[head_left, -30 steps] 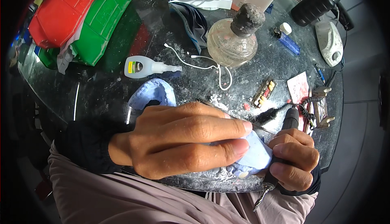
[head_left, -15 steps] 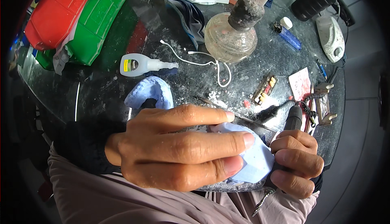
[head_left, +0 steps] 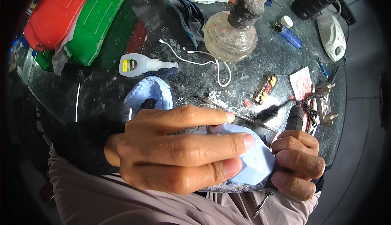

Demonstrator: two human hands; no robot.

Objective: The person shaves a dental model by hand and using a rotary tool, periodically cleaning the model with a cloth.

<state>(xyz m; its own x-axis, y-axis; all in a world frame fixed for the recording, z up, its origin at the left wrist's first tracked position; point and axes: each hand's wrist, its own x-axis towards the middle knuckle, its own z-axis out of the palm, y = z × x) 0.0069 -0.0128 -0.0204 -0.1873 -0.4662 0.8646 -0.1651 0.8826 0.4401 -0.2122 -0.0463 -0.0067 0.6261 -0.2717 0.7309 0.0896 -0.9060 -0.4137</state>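
Note:
A pale blue plaster dental cast (head_left: 257,164) rests low over the front edge of the table, with my left hand (head_left: 179,149) laid across it and gripping it. The fingers reach over its upper face; the thumb is mostly hidden. At its right side my right hand (head_left: 299,164) is wrapped round a black rotary handpiece (head_left: 295,118), whose corded end points away from me. The tool's working tip is hidden behind the cast and fingers. A second blue dental cast (head_left: 150,92), horseshoe-shaped with teeth, lies just beyond my left hand.
Beyond lie a thin metal instrument (head_left: 240,114), a small strip of artificial teeth (head_left: 265,89), a white cord (head_left: 222,68), a glue bottle (head_left: 138,65) and a glass spirit burner (head_left: 231,37). Red bins (head_left: 59,13) and green bins (head_left: 95,23) stand far left. White dust covers the tabletop.
Almost nothing differs. My left hand has shifted very slightly on the cast, and the whole view has moved a touch.

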